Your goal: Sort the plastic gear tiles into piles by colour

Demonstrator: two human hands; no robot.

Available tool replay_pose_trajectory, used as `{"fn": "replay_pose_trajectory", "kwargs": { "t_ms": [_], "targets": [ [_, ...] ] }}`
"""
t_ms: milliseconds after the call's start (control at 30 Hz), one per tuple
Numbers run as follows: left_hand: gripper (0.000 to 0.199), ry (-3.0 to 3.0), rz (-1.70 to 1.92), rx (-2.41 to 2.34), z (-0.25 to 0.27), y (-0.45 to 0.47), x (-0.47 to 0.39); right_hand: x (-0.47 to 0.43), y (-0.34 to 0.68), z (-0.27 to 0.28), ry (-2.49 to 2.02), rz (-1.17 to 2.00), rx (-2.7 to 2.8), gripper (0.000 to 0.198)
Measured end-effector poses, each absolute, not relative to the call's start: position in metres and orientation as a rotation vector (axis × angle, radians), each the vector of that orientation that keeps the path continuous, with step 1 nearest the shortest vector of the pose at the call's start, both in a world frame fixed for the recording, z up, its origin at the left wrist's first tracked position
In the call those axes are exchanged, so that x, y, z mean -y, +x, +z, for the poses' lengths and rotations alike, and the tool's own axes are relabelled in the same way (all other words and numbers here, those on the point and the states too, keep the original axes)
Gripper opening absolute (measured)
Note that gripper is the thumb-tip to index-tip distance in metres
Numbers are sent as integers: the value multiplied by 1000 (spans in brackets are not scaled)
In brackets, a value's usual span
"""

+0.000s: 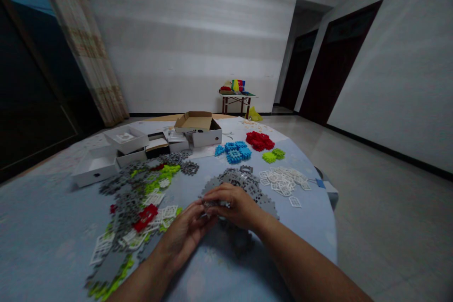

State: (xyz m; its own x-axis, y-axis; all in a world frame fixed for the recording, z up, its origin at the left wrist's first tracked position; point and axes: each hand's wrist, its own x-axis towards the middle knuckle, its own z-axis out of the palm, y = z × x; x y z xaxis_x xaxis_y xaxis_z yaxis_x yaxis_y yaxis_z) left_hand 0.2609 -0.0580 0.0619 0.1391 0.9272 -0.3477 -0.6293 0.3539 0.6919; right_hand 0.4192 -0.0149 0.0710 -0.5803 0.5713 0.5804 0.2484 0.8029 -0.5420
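My left hand (191, 231) and my right hand (235, 203) meet over the front of the table, fingers curled and fingertips together. Between the fingertips they hold a small greyish building piece (211, 204), mostly covered by the fingers. Right behind and below my right hand lies a heap of grey toothed building pieces (260, 191), some joined into a curved shape. To the left of my left hand spreads a mixed pile of grey pieces (127, 203), lime-green pieces (161, 177), white window frames (166, 214) and a red piece (146, 217).
Blue pieces (237, 152), red pieces (260, 140), green pieces (273, 155) and white window frames (283, 180) lie in separate groups on the right. Open white boxes (95, 170) and a brown-lined box (208, 138) stand at the back left. The table's rounded edge (331, 226) is at right.
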Motion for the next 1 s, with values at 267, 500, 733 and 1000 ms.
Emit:
{"fn": "replay_pose_trajectory", "kwargs": {
  "t_ms": [267,500,733,1000],
  "targets": [
    [24,586,1138,-1029,58,259,55,7,430,73,-883,424,1985,14],
    [33,778,1184,-1235,78,242,48,-9,458,75,-1205,280,2024,22],
    [49,1122,1153,-1469,109,217,42,8,438,86,-1121,263,2096,22],
    [49,1423,1086,-1434,167,272,26,64,400,83,-762,303,2771,22]
  ]
}}
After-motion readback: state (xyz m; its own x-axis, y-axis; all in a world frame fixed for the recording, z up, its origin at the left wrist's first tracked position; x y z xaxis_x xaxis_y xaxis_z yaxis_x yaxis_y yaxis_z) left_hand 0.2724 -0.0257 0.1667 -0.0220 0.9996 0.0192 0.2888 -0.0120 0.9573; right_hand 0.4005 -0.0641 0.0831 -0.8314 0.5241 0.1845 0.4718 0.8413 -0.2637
